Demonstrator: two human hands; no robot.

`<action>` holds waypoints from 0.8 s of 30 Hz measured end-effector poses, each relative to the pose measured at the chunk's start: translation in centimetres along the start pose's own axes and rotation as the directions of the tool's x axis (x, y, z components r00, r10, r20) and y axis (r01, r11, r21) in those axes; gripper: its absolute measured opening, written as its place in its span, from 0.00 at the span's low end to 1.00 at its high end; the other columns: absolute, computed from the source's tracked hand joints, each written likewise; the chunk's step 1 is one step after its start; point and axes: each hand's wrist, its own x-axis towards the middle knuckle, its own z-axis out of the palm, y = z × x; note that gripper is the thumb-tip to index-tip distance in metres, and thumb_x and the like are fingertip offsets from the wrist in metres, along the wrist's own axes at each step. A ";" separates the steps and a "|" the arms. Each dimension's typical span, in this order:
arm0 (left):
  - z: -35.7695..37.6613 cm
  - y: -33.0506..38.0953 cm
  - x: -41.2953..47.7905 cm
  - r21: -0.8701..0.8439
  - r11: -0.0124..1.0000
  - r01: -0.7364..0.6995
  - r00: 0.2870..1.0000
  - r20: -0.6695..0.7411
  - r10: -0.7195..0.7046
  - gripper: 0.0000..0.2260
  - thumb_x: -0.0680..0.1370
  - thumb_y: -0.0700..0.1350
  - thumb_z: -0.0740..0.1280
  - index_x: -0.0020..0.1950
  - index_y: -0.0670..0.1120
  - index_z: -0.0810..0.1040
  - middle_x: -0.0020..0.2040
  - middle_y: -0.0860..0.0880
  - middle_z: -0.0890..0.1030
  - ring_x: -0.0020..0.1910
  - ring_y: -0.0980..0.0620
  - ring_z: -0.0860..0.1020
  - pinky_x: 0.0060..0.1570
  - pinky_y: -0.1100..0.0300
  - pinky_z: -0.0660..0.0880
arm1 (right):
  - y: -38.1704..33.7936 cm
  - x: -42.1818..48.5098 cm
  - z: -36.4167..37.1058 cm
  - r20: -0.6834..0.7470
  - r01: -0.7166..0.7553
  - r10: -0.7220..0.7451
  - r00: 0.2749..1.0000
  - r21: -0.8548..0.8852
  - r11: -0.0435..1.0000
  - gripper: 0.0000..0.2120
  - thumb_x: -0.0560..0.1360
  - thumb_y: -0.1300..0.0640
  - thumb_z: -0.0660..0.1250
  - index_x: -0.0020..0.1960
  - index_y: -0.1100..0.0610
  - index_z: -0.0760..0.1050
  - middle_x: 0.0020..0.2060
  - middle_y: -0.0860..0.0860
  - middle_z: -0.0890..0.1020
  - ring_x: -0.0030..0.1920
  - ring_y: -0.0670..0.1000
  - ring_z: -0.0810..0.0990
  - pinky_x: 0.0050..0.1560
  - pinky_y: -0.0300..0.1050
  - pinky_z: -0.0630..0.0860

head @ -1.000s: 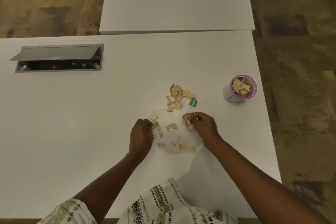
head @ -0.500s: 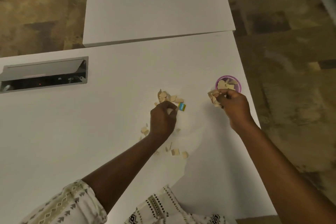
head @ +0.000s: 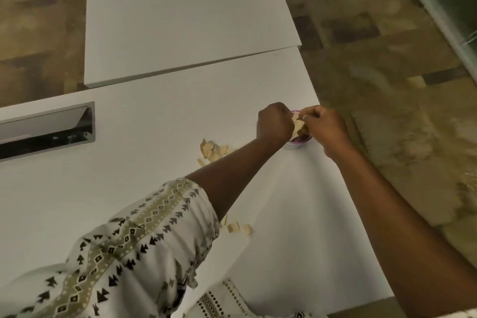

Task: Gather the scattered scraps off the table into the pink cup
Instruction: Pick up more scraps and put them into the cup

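- Meeting directly above the pink cup [head: 299,139], both hands hide most of it; only a sliver of its pink rim and its lower wall show between and beneath them.
- The pink cup stands on the white table [head: 144,188], close to the table's right edge.
- Left hand [head: 274,124]: fingers curled into a loose fist over the left side of the cup, knuckles up; tan scraps [head: 297,124] show at its fingertips, so it appears to be clutching them.
- Right hand [head: 325,126]: fingers drawn together in a pinch over the right side of the cup, touching the same cluster of scraps; whether it grips them or merely brushes them cannot be told.
- A pile of loose scraps [head: 213,149] lies on the table to the left of the cup, partly covered by the left forearm.
- Three more scraps [head: 236,227] lie nearer the person than the cup, just beside the patterned sleeve [head: 144,235] of the left arm.
- A recessed cable box [head: 49,128] with its lid raised sits in the table far to the left of the cup.
- A second white tabletop [head: 185,13] adjoins the table beyond the cup.
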 end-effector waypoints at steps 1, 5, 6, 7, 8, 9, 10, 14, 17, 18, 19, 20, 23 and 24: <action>0.1 0.2 0.2 0.009 1.000 0.002 1.000 0.025 -0.002 0.09 0.73 0.35 0.66 0.52 0.40 0.83 0.52 0.42 0.84 0.52 0.42 0.81 0.52 0.51 0.81 | -0.1 0.1 -0.2 0.011 -0.014 0.014 1.000 0.033 0.999 0.12 0.75 0.64 0.62 0.53 0.57 0.83 0.51 0.54 0.85 0.52 0.56 0.84 0.55 0.56 0.82; -0.1 0.5 0.3 0.020 0.999 -0.034 0.993 0.111 0.032 0.11 0.74 0.37 0.70 0.57 0.42 0.83 0.55 0.42 0.84 0.55 0.43 0.82 0.57 0.50 0.80 | -0.2 -0.1 -0.8 0.017 0.031 -0.031 0.999 0.002 1.000 0.13 0.76 0.64 0.63 0.57 0.56 0.81 0.52 0.54 0.84 0.48 0.55 0.82 0.55 0.55 0.82; -0.3 0.6 0.3 0.026 0.998 -0.056 0.990 0.128 0.052 0.12 0.75 0.38 0.70 0.57 0.42 0.83 0.56 0.42 0.84 0.56 0.43 0.82 0.57 0.50 0.80 | -0.2 -0.3 -1.0 -0.005 0.078 -0.078 0.997 -0.045 0.996 0.12 0.75 0.63 0.64 0.57 0.55 0.81 0.53 0.53 0.84 0.49 0.55 0.83 0.55 0.53 0.82; -0.5 0.6 0.1 0.031 0.996 -0.079 0.987 0.140 0.074 0.13 0.75 0.37 0.69 0.58 0.43 0.83 0.56 0.43 0.84 0.56 0.43 0.82 0.58 0.50 0.80 | -0.1 -0.8 -1.0 -0.029 0.130 -0.133 0.991 -0.099 0.987 0.13 0.75 0.62 0.65 0.57 0.54 0.80 0.54 0.52 0.84 0.51 0.55 0.83 0.54 0.51 0.81; -0.8 0.5 0.0 0.026 0.995 -0.098 0.985 0.144 0.094 0.13 0.75 0.36 0.67 0.58 0.43 0.83 0.56 0.43 0.84 0.55 0.43 0.82 0.58 0.49 0.80 | -0.1 -1.3 -1.1 -0.043 0.196 -0.204 0.978 -0.152 0.969 0.13 0.75 0.62 0.65 0.59 0.54 0.80 0.56 0.52 0.83 0.53 0.54 0.83 0.55 0.50 0.81; -1.2 0.4 -0.2 0.012 0.994 -0.111 0.984 0.142 0.108 0.14 0.75 0.35 0.66 0.58 0.43 0.83 0.56 0.43 0.85 0.54 0.42 0.82 0.57 0.49 0.80 | 0.1 -2.0 -1.0 -0.039 0.286 -0.300 0.953 -0.202 0.937 0.15 0.75 0.61 0.65 0.61 0.55 0.79 0.58 0.53 0.82 0.55 0.55 0.82 0.56 0.50 0.80; -1.6 0.2 -0.4 0.001 0.993 -0.121 0.984 0.135 0.120 0.14 0.75 0.35 0.65 0.58 0.43 0.84 0.55 0.43 0.85 0.53 0.42 0.83 0.56 0.49 0.80 | 0.3 -2.8 -0.8 -0.015 0.388 -0.405 0.914 -0.252 0.886 0.16 0.75 0.60 0.64 0.63 0.57 0.78 0.60 0.54 0.81 0.57 0.56 0.81 0.57 0.50 0.79; -3.2 -1.8 -1.4 0.032 0.990 -0.137 0.989 0.068 0.135 0.13 0.77 0.37 0.65 0.58 0.47 0.83 0.51 0.45 0.85 0.48 0.45 0.83 0.54 0.55 0.79 | 2.4 -4.9 1.0 0.238 0.578 -0.536 0.810 -0.478 0.662 0.28 0.78 0.50 0.64 0.74 0.61 0.67 0.73 0.59 0.70 0.74 0.58 0.68 0.71 0.53 0.69; -4.1 -4.3 -2.8 0.098 0.989 -0.107 0.994 0.020 0.106 0.13 0.78 0.40 0.66 0.62 0.48 0.81 0.53 0.46 0.84 0.52 0.49 0.82 0.54 0.58 0.77 | 4.1 -4.8 2.6 0.398 0.580 -0.429 0.811 -0.644 0.498 0.37 0.79 0.45 0.65 0.80 0.61 0.54 0.79 0.59 0.58 0.80 0.59 0.55 0.78 0.56 0.57; -4.4 -5.2 -3.3 0.100 0.991 -0.087 0.996 0.019 0.086 0.13 0.78 0.41 0.67 0.62 0.48 0.80 0.53 0.46 0.84 0.52 0.49 0.82 0.54 0.57 0.79 | 4.4 -4.6 2.9 0.404 0.573 -0.416 0.815 -0.667 0.476 0.38 0.79 0.43 0.64 0.80 0.61 0.53 0.79 0.59 0.57 0.80 0.59 0.54 0.79 0.55 0.54; -4.8 -6.2 -3.9 0.099 0.993 -0.065 0.998 0.021 0.064 0.13 0.79 0.41 0.67 0.63 0.48 0.80 0.53 0.46 0.84 0.51 0.49 0.82 0.54 0.55 0.80 | 4.6 -4.3 3.2 0.396 0.564 -0.413 0.820 -0.678 0.471 0.39 0.79 0.43 0.64 0.80 0.62 0.53 0.79 0.59 0.58 0.80 0.59 0.55 0.79 0.54 0.53; -5.1 -7.1 -4.6 0.092 0.995 -0.042 0.999 0.024 0.040 0.13 0.79 0.42 0.67 0.63 0.48 0.80 0.53 0.46 0.84 0.50 0.48 0.82 0.54 0.53 0.80 | 4.6 -3.9 3.4 0.384 0.555 -0.413 0.826 -0.684 0.473 0.38 0.78 0.43 0.65 0.79 0.62 0.55 0.79 0.59 0.60 0.79 0.59 0.57 0.79 0.54 0.52; -6.0 -9.8 -6.6 0.067 0.997 0.042 0.999 0.013 -0.043 0.11 0.79 0.43 0.68 0.61 0.48 0.81 0.51 0.47 0.84 0.50 0.48 0.82 0.51 0.56 0.78 | 4.2 -2.8 4.0 0.366 0.535 -0.408 0.836 -0.707 0.462 0.35 0.77 0.43 0.67 0.75 0.62 0.62 0.73 0.59 0.70 0.74 0.59 0.67 0.77 0.54 0.58; -6.2 -10.6 -7.3 0.068 0.995 0.071 0.997 0.001 -0.071 0.11 0.78 0.44 0.68 0.60 0.49 0.81 0.51 0.48 0.84 0.50 0.49 0.82 0.50 0.59 0.76 | 4.0 -2.4 4.2 0.358 0.526 -0.402 0.843 -0.708 0.471 0.33 0.76 0.43 0.67 0.73 0.62 0.65 0.70 0.59 0.73 0.71 0.59 0.71 0.75 0.54 0.61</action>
